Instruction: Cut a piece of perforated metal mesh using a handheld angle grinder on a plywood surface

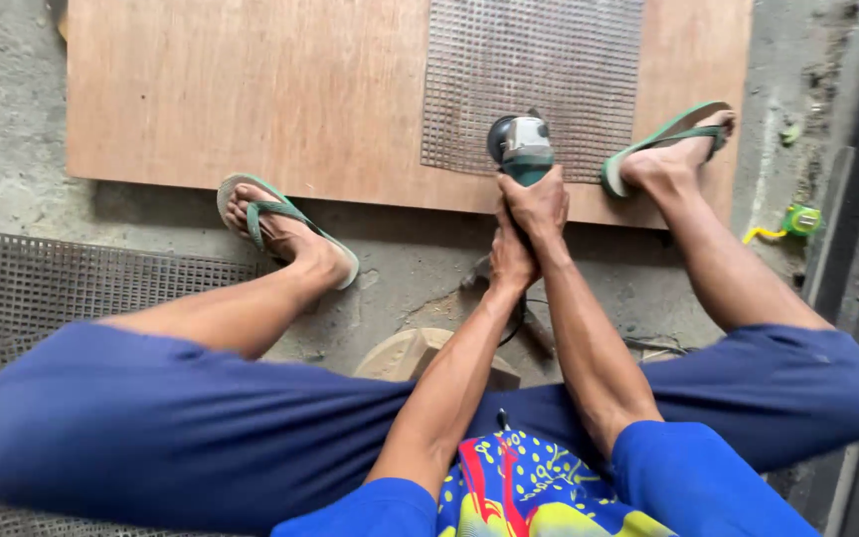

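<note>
Where the grinder point(522, 147) meets the mesh sheet point(534, 80), its disc is hidden under the grey head, and the cord is lost behind the forearms. Right hand point(539, 204) is wrapped tight round the green body just behind the head, left hand point(511, 257) closed on the handle end below it, so the tool juts forward from both grips onto the mesh's near edge. Plywood board point(251, 89) lies bare to the left; sandalled feet flank the tool, and a green tape measure point(800, 220) sits well apart on the floor.
</note>
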